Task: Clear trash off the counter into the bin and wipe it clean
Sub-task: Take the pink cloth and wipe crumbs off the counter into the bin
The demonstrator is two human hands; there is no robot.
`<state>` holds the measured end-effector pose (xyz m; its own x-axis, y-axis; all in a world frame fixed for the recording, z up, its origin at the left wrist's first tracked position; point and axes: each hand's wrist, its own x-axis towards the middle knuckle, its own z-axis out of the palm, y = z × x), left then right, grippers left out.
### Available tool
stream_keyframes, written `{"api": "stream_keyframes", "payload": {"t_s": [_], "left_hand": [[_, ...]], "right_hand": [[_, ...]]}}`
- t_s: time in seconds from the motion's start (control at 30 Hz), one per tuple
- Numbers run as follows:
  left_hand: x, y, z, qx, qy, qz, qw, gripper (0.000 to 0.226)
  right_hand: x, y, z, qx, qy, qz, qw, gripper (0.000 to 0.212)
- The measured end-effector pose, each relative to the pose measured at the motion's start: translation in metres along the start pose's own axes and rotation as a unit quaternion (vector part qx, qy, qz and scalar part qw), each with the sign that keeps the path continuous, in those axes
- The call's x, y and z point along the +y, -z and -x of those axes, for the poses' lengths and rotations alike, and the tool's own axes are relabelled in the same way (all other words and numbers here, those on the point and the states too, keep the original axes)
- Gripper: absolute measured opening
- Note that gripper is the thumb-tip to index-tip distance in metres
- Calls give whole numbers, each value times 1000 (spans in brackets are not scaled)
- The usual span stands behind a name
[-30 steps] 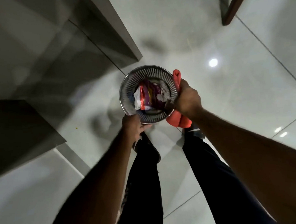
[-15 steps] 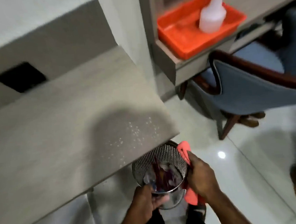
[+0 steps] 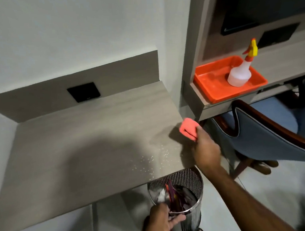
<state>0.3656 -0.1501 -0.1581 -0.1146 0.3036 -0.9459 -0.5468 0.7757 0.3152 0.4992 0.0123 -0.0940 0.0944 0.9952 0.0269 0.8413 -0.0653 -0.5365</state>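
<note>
A grey wood-grain counter (image 3: 81, 138) carries a scatter of small white crumbs (image 3: 151, 162) near its front right corner. My right hand (image 3: 204, 149) grips a folded orange-pink cloth (image 3: 188, 129) resting on the counter's right edge, just beyond the crumbs. Below the counter's front edge, my left hand (image 3: 163, 223) holds the rim of a perforated metal bin (image 3: 183, 203). Crumpled purple and white wrappers (image 3: 173, 198) lie inside the bin.
A wall panel with a black socket plate (image 3: 83, 92) backs the counter. To the right, a shelf holds an orange tray (image 3: 218, 85) with a white spray bottle (image 3: 240, 71) in it. A blue chair with a dark wooden frame (image 3: 275, 133) stands close on the right.
My right hand has left the bin's rim and lifted the cloth up onto the counter's right edge. The view has risen from the floor to the counter. My left hand still holds the bin.
</note>
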Motion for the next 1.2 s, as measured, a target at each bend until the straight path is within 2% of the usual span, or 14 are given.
{"api": "stream_keyframes", "payload": {"t_s": [0.07,0.13,0.2,0.33,0.4,0.5,0.6,0.67,0.77,0.83,0.93,1.0,1.07,1.2], "left_hand": [[-3,5,8,-11,-25,3,1000,35],[-4,13,17,-25,-42,7,999,35],[-4,21,15,-24,-41,-3,999,35],[-2,34,14,-9,-26,-38,999,29],[-4,41,15,-7,-23,-45,999,30],[-7,50,15,-10,-2,-62,998,28],[-9,59,8,25,-12,-86,996,21],[-5,63,5,21,-22,-80,996,22],[3,74,-1,4,-17,-60,998,24],[7,82,-8,7,-6,-48,999,25],[9,91,-15,22,14,-38,999,27],[11,95,-16,25,17,-37,999,25],[14,100,-18,25,23,-46,998,26],[21,112,-17,13,27,-72,997,30]], "right_hand": [[-24,-28,-23,-109,31,33,993,47],[-38,-55,-28,-202,136,172,955,48],[-38,-71,-20,-228,231,277,904,54],[-7,-57,44,-254,401,306,825,55],[9,-48,90,-289,423,273,814,55],[16,-45,132,-411,324,190,831,66],[4,-38,133,-329,207,81,918,56],[-18,-27,112,-171,219,-6,961,45],[-58,-27,68,38,297,-9,954,35],[-88,-43,32,17,328,41,944,43],[-133,-84,7,-174,281,103,938,54],[-150,-117,11,-255,260,178,914,57],[-150,-136,23,-253,292,251,887,56],[-110,-119,76,-214,421,217,854,48]]}}
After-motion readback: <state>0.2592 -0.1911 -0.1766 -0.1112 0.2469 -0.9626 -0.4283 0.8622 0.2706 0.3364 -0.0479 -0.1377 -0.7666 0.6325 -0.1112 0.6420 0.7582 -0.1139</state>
